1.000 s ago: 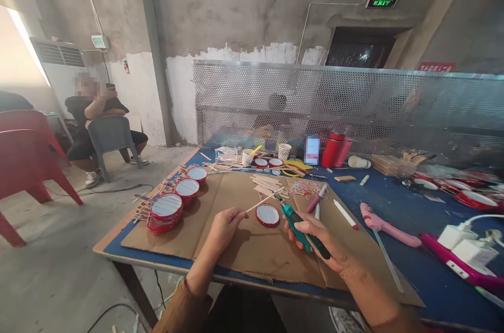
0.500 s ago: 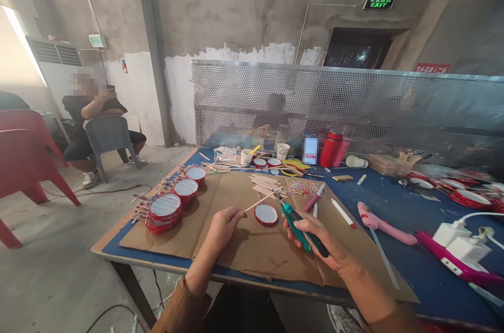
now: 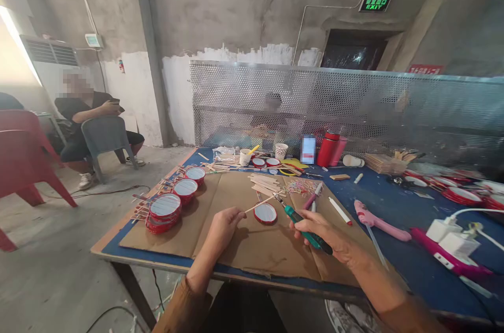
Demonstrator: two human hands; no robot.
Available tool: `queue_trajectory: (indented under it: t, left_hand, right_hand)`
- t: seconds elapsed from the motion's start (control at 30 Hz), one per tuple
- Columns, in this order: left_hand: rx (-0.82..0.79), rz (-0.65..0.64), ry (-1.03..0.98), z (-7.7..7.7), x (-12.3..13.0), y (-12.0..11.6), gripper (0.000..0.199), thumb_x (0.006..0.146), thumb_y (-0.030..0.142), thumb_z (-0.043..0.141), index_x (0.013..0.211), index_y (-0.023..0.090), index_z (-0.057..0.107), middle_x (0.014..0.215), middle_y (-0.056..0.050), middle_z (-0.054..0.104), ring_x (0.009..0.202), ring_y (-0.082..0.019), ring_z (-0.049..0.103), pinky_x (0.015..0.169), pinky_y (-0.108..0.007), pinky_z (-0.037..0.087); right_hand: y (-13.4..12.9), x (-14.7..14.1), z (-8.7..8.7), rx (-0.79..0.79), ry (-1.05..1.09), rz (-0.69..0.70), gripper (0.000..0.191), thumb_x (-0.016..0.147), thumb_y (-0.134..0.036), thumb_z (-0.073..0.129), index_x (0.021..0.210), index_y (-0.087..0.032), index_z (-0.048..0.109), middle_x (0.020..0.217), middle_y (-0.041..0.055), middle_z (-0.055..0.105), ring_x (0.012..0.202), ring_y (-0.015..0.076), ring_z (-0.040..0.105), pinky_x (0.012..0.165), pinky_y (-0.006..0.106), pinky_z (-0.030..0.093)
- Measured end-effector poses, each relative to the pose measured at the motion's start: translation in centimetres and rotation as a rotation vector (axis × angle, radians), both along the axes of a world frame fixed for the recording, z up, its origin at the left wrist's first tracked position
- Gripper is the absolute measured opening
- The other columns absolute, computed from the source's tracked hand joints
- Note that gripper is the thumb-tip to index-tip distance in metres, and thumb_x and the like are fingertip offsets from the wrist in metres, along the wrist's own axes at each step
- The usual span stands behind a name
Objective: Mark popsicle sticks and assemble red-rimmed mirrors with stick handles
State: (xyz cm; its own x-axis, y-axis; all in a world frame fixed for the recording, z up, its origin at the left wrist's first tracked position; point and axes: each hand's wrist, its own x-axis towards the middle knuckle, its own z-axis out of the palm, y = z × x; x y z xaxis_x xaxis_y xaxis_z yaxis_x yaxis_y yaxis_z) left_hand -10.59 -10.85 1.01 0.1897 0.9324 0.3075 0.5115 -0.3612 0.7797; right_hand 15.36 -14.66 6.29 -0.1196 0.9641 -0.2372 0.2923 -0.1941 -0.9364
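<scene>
My left hand (image 3: 227, 227) pinches one end of a thin wooden stick (image 3: 260, 203), which slants up to the right. In my right hand (image 3: 318, 229) are green and black pliers (image 3: 297, 219), their jaws near the stick's far end; whether they touch it is unclear. Below the stick, a round red-rimmed piece with a pale face (image 3: 265, 212) lies on the cardboard (image 3: 275, 257). Flat wooden sticks (image 3: 264, 184) and a heap of small coloured bands (image 3: 301, 186) lie behind it.
Stacks of red-rimmed rounds (image 3: 165, 207) stand at left. To the right are a white pen (image 3: 339, 210), a pink glue gun (image 3: 380, 221) and a magenta power strip (image 3: 444, 253). Cups, a phone (image 3: 308, 149) and a red bottle (image 3: 328, 149) stand behind. A person (image 3: 94, 107) sits beyond, left.
My right hand and the pliers have shifted slightly right and down. The stick sits slightly flatter. The seated person's arms have lowered.
</scene>
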Motion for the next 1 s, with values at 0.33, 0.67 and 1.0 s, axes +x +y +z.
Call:
queue_trajectory:
  t: [0.33, 0.67, 1.0]
  left_hand:
    - [0.025, -0.001, 0.048, -0.4, -0.2, 0.3, 0.034, 0.083, 0.038, 0.039, 0.073, 0.018, 0.065, 0.067, -0.002, 0.063, 0.065, -0.014, 0.055, 0.062, -0.022, 0.036]
    - [0.043, -0.016, 0.072, -0.6, -0.1, 0.4, 0.032, 0.083, 0.037, 0.038, 0.072, 0.018, 0.061, 0.069, -0.003, 0.062, 0.067, -0.015, 0.054, 0.064, -0.023, 0.035]
    - [0.075, -0.007, 0.087, -1.0, -0.1, 0.6, 0.029, 0.085, 0.034, 0.039, 0.074, 0.019, 0.062, 0.071, -0.002, 0.063, 0.069, -0.015, 0.055, 0.065, -0.022, 0.035]
  right_hand:
    - [1.2, 0.0, -1.6, 0.006, -0.204, 0.094, 0.043, 0.069, -0.048, 0.057, 0.099, -0.018, 0.053, 0.078, 0.0027, 0.06, 0.076, 0.0158, 0.057, 0.065, 0.026, 0.045]
    - [0.3, -0.6, 0.8, 0.021, -0.392, 0.092, 0.028, 0.076, -0.037, 0.049, 0.099, -0.021, 0.054, 0.081, 0.001, 0.059, 0.077, 0.0153, 0.057, 0.068, 0.026, 0.041]
    - [1.1, -1.9, 0.5, 0.174, -0.718, 0.097, 0.02, 0.072, -0.029, 0.058, 0.086, -0.016, 0.051, 0.077, 0.0024, 0.056, 0.074, 0.0177, 0.052, 0.061, 0.026, 0.034]
